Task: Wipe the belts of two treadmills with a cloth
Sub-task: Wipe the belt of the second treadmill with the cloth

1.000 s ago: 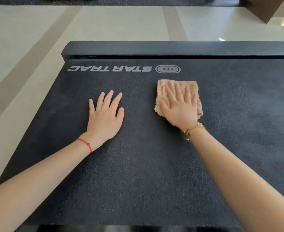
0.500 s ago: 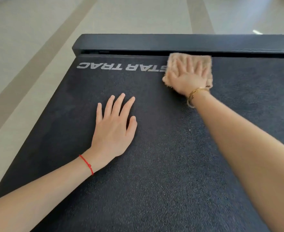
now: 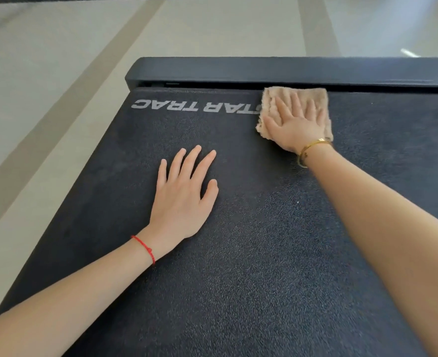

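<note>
Two bare forearms reach forward over a dark, textured treadmill belt [image 3: 251, 266]. Nearest, the left hand [image 3: 180, 199] lies flat and open on the belt, fingers slightly spread, holding nothing; a red string bracelet [image 3: 145, 249] circles its wrist. Farther on, the right hand [image 3: 294, 124], with a gold bangle [image 3: 312, 148] at the wrist, presses flat, fingers spread, on a folded tan cloth [image 3: 269, 99]. The cloth sits at the belt's far end, covering part of the white STAR TRAC lettering [image 3: 187, 106]. Beyond lie the treadmill's dark end bar [image 3: 264, 69] and a pale floor [image 3: 58, 60].
</note>
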Action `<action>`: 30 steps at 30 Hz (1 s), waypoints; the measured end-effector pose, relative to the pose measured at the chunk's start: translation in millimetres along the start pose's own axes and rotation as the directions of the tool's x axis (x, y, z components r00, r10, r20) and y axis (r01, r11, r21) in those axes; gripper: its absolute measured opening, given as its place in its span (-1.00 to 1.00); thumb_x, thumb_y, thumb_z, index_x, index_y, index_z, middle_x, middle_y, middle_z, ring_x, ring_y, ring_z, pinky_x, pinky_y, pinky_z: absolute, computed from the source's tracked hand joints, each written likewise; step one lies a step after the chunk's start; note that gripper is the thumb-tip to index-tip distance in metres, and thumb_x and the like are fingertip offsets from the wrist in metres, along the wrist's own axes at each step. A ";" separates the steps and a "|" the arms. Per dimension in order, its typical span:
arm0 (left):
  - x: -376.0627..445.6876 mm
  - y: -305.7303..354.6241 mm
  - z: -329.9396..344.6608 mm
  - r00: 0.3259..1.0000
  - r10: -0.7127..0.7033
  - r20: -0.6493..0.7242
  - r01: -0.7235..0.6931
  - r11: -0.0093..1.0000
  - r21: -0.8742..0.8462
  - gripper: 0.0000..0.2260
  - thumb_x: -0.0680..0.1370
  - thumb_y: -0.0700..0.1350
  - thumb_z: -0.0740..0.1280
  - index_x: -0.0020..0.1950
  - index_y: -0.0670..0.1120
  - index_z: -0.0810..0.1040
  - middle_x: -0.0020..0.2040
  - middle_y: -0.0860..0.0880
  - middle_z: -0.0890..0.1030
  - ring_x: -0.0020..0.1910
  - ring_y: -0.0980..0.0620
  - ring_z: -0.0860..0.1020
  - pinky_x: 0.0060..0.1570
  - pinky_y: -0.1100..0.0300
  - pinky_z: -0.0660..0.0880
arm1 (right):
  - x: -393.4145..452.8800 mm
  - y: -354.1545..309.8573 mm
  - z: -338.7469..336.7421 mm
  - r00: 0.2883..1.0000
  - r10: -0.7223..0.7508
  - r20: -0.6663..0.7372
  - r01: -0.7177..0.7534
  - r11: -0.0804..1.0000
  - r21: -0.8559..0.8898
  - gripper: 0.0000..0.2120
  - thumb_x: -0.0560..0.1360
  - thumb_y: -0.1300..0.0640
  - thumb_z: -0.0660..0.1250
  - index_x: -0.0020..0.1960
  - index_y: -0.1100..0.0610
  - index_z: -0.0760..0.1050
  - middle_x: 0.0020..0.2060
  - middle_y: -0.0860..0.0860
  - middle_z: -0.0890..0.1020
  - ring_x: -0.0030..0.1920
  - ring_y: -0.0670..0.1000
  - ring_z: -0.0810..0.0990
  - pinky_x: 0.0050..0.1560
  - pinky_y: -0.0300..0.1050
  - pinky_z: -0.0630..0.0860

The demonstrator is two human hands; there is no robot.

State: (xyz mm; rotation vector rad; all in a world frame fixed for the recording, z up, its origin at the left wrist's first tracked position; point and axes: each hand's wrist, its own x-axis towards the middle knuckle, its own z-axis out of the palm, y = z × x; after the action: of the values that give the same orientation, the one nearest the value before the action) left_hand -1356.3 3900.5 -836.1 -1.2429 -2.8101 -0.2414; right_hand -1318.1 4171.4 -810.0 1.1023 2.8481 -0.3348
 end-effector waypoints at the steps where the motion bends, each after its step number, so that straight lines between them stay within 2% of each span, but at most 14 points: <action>1: -0.1 0.2 0.5 1.000 -0.004 -0.003 0.004 1.000 0.000 -0.48 0.64 0.15 -0.06 0.61 0.15 0.01 0.62 0.06 0.06 0.60 -0.01 -0.02 0.55 -0.16 -0.04 | -6.8 17.4 -3.0 0.998 0.061 -0.006 -0.061 0.998 0.017 -0.38 0.60 -0.29 -0.13 0.60 -0.15 -0.18 0.59 -0.04 -0.20 0.57 0.21 -0.26 0.51 0.21 -0.34; 4: 0.2 2.1 1.3 1.000 -0.014 -0.006 0.014 1.000 -0.004 -0.48 0.63 0.14 -0.07 0.61 0.14 0.02 0.62 0.04 0.06 0.60 -0.03 -0.01 0.54 -0.18 -0.05 | -33.3 42.2 -7.0 0.983 0.183 0.004 -0.183 0.981 0.071 -0.38 0.60 -0.26 -0.11 0.60 -0.15 -0.19 0.59 -0.01 -0.20 0.56 0.23 -0.27 0.50 0.23 -0.35; 6: 0.6 3.7 1.0 1.000 -0.014 -0.006 0.014 1.000 -0.012 -0.47 0.63 0.14 -0.09 0.61 0.13 0.02 0.62 0.03 0.07 0.60 -0.05 0.00 0.54 -0.19 -0.05 | -53.4 31.0 -3.2 0.986 0.166 0.006 -0.166 0.985 0.055 -0.39 0.61 -0.24 -0.12 0.60 -0.15 -0.20 0.59 -0.01 -0.21 0.56 0.26 -0.27 0.49 0.26 -0.36; 11: 0.4 4.7 0.9 1.000 -0.005 -0.013 0.004 0.999 -0.035 -0.48 0.63 0.12 -0.08 0.61 0.12 0.05 0.62 0.01 0.09 0.59 -0.06 0.01 0.53 -0.21 -0.05 | -131.1 -17.8 25.9 0.994 -0.098 -0.046 0.099 0.995 0.019 -0.41 0.61 -0.28 -0.12 0.59 -0.20 -0.19 0.58 -0.07 -0.22 0.56 0.22 -0.28 0.51 0.24 -0.32; 14: 0.2 3.0 1.1 1.000 0.008 -0.020 -0.009 0.999 -0.048 -0.50 0.65 0.11 -0.04 0.61 0.12 0.06 0.61 0.01 0.10 0.59 -0.06 0.02 0.53 -0.21 -0.05 | -173.3 -14.9 36.4 0.977 -0.203 -0.063 0.203 0.979 -0.001 -0.41 0.60 -0.31 -0.14 0.58 -0.23 -0.20 0.58 -0.12 -0.20 0.57 0.15 -0.27 0.52 0.17 -0.33; 16: 0.2 2.7 0.9 1.000 0.008 -0.019 -0.009 0.998 -0.057 -0.51 0.66 0.11 -0.02 0.61 0.12 0.07 0.61 0.01 0.11 0.59 -0.06 0.02 0.54 -0.21 -0.05 | -182.1 9.1 32.9 0.987 -0.148 -0.064 0.148 0.989 -0.004 -0.41 0.60 -0.31 -0.13 0.57 -0.25 -0.21 0.58 -0.14 -0.20 0.57 0.12 -0.26 0.53 0.14 -0.33; 20: 0.3 5.6 -0.5 1.000 0.009 -0.019 -0.010 0.998 -0.056 -0.51 0.66 0.10 -0.02 0.61 0.09 0.09 0.61 -0.02 0.12 0.59 -0.09 0.04 0.53 -0.23 -0.06 | -182.7 46.9 19.0 0.991 0.132 -0.030 -0.131 0.991 0.024 -0.41 0.62 -0.27 -0.11 0.58 -0.21 -0.22 0.59 -0.09 -0.22 0.57 0.16 -0.26 0.53 0.18 -0.32; 22: 0.2 7.2 -1.2 1.000 0.009 -0.022 -0.010 0.999 -0.053 -0.51 0.66 0.08 0.00 0.61 0.07 0.11 0.61 -0.04 0.13 0.59 -0.12 0.05 0.52 -0.25 -0.05 | -190.6 32.6 20.5 0.988 0.153 -0.030 -0.152 0.987 0.042 -0.41 0.62 -0.25 -0.10 0.59 -0.18 -0.21 0.59 -0.06 -0.22 0.57 0.19 -0.27 0.51 0.22 -0.32; 27: -2.0 8.2 -0.3 1.000 -0.003 -0.023 0.002 0.998 -0.061 -0.52 0.67 0.07 0.02 0.60 0.07 0.12 0.61 -0.04 0.14 0.59 -0.11 0.05 0.52 -0.24 -0.06 | -254.9 -29.1 49.2 0.985 -0.138 -0.104 0.141 0.990 0.025 -0.41 0.61 -0.28 -0.11 0.58 -0.21 -0.19 0.58 -0.10 -0.20 0.57 0.17 -0.28 0.51 0.21 -0.34; 30: -4.0 6.3 -2.1 1.000 0.009 -0.020 -0.010 0.998 -0.063 -0.52 0.67 0.07 0.01 0.61 0.06 0.12 0.61 -0.04 0.14 0.59 -0.11 0.04 0.53 -0.22 -0.05 | -271.2 -24.5 50.2 0.979 -0.182 -0.092 0.184 0.983 0.007 -0.40 0.59 -0.31 -0.12 0.58 -0.23 -0.17 0.58 -0.15 -0.17 0.58 0.10 -0.26 0.53 0.14 -0.30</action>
State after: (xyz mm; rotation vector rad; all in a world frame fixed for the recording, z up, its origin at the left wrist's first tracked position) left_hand -1349.0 3901.4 -833.8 -1.2583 -2.7996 -0.3425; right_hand -1134.5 3964.2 -815.9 0.8810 3.0413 -0.3263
